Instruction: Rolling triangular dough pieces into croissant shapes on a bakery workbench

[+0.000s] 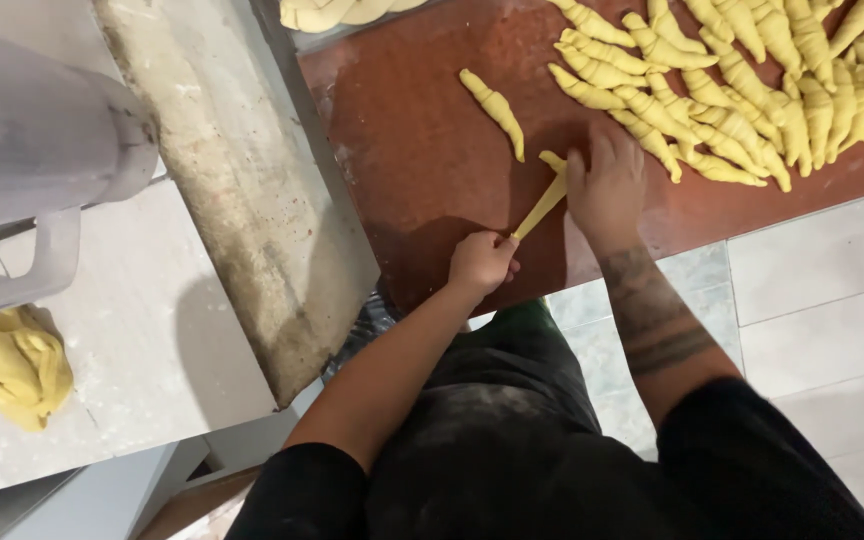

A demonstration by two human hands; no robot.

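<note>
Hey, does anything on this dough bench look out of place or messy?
One rolled dough piece lies alone on the brown board, apart from the packed rows. A crumpled dough lump sits off on the floury white table.

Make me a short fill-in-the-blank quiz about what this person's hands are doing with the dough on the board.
1. The left hand pinches the thin end of a strip of yellow ____.
2. The right hand presses the strip's other end onto the ____-coloured board.
3. One rolled piece lies alone, to the ____ of the big pile of rolled pieces in the picture.

Missing words: dough; reddish-brown; left
</note>
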